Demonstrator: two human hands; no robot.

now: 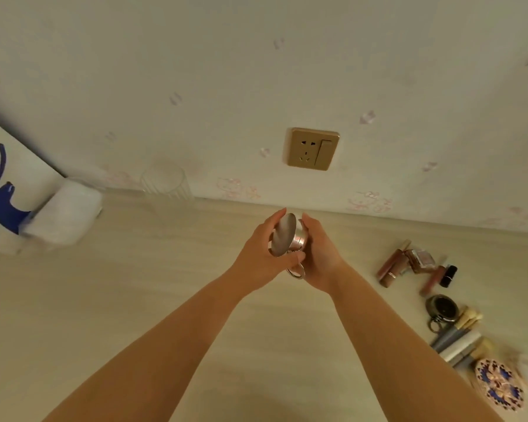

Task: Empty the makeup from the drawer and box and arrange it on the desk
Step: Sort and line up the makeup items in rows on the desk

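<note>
Above the table (73,315), the left hand (261,254) and right hand (319,252) curl around a round silver compact (285,236) held between them. Lipsticks (409,266) and other makeup lie well right of the right hand.

Two bare forearms entered from the bottom edge, no sleeves in view up to the frame edge. Left hand (258,252) and right hand (319,252) were both bare: no gloves. Wrists showed no watch or bracelet. Fingernails looked short and unpainted where visible, though blur made that hard to confirm. Nothing else of the person showed.
</note>
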